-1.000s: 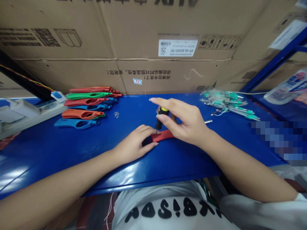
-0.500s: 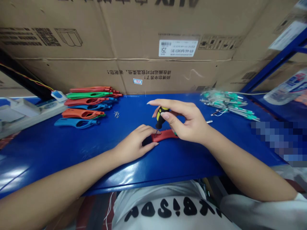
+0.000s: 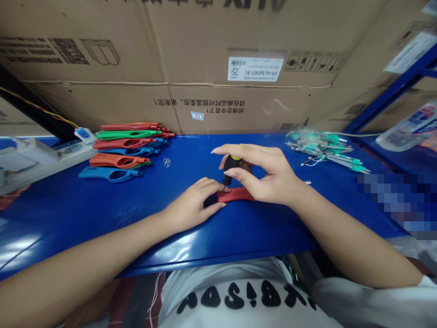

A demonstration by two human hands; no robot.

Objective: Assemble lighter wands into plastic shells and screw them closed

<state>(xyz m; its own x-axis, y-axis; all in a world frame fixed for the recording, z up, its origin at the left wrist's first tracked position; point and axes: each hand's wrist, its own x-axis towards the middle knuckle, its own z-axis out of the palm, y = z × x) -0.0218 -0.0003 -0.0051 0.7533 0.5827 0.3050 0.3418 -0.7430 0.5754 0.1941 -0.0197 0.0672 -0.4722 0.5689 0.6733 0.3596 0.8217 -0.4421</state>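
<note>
A red utility lighter casing (image 3: 241, 194) lies on the blue table, its left end between the thumb and fingers of my left hand (image 3: 196, 202). My right hand (image 3: 266, 175) grips a short black and yellow screwdriver (image 3: 229, 171) between thumb and fingers, index finger stretched out over the top. The screwdriver stands slightly tilted, its tip down at the casing's left end. My right hand hides the casing's right part; a thin metal rod end (image 3: 307, 182) shows beyond the wrist.
Red, green, orange and blue casings (image 3: 118, 160) lie stacked at the left, with a small pile of screws (image 3: 166, 162) beside them. Green-tipped metal rods (image 3: 327, 145) with wires lie at the right. A power strip (image 3: 64, 157) borders the left; a cardboard box (image 3: 191, 59) stands behind.
My right fingers have shifted their hold on the screwdriver, and its handle shows turned, with less yellow visible. My left hand and the red casing stay in place.
</note>
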